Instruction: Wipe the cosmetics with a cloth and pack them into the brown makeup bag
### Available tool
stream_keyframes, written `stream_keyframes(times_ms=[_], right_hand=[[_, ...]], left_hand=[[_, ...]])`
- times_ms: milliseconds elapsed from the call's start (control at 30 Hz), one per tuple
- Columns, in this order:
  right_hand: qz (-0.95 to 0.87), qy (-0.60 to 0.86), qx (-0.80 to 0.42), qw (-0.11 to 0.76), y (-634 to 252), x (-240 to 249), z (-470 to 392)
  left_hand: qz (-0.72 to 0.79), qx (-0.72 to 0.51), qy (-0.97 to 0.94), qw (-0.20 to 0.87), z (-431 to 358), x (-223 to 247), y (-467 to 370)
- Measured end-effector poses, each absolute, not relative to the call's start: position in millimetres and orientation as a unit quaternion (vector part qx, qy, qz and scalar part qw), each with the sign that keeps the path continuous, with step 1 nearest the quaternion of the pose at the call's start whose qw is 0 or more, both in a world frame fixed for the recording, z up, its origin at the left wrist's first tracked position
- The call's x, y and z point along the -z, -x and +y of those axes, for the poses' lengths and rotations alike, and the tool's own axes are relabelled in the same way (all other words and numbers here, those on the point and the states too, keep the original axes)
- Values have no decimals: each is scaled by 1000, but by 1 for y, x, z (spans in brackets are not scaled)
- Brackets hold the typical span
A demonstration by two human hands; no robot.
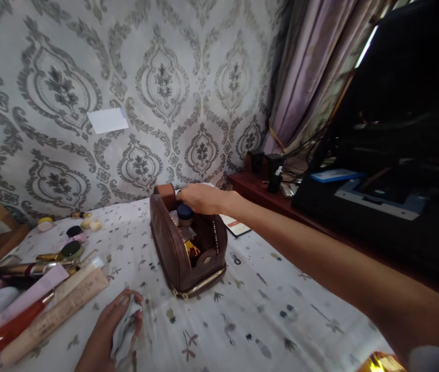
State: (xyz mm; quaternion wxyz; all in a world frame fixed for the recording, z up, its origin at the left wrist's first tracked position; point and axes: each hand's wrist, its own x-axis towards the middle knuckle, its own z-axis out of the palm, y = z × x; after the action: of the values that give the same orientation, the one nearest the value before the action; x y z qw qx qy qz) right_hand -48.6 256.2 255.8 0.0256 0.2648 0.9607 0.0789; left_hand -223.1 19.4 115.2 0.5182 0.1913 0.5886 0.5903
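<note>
A brown leather makeup bag (168,248) stands unzipped on the patterned cloth, its opening facing up. Inside it are a jar with a dark blue lid (184,211), a glittery item (187,234) and something shiny gold (193,250). My right hand (203,199) reaches to the bag's far end, beside the brown strap; its fingers are curled and their tips hidden, so what they hold cannot be made out. Low in front of the bag, my left hand (112,323) is closed around a crumpled whitish cloth (125,330).
Cosmetics lie at the left, among them a beige tube (56,316), an orange-red item (15,325) and a green-lidded jar (71,249). A flat card-like item (237,226) lies behind the bag. A dark red ledge (258,186) runs along the right. Something gold (382,362) shows at bottom right.
</note>
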Motion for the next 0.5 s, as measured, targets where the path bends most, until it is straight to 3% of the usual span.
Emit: stream_keyframes(times_ms=[233, 500], right_hand=[[927, -304, 6, -221, 6, -239, 225], [882, -224, 158, -384, -15, -206, 179]], left_hand=[[589, -570, -192, 540, 19, -106, 228], [606, -565, -191, 527, 17, -105, 226]])
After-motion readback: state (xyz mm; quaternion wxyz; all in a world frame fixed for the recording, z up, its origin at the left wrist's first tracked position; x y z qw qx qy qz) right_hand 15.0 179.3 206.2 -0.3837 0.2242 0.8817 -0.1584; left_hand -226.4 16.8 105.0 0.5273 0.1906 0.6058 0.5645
